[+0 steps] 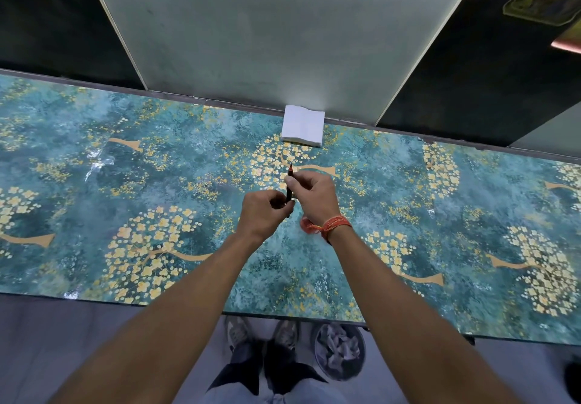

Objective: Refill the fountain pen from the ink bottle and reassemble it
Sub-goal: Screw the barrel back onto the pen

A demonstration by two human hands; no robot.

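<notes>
Your fingers (290, 180) on both hands pinch the fountain pen (289, 183) above the table (94, 202), tip toward twelve o'clock; seemingly unscrewing or reassembling. No ink bottle shows; find it next.

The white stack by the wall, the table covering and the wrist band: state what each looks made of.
White stack: likely paper napkins, matte, with thin layered edges showing at its near side.
Table covering: probably glossy printed vinyl or laminate; glare patches break up the teal floral pattern.
Wrist band on the right hand's wrist: orange thread or cord, wound in strands with a frayed tuft.
</notes>
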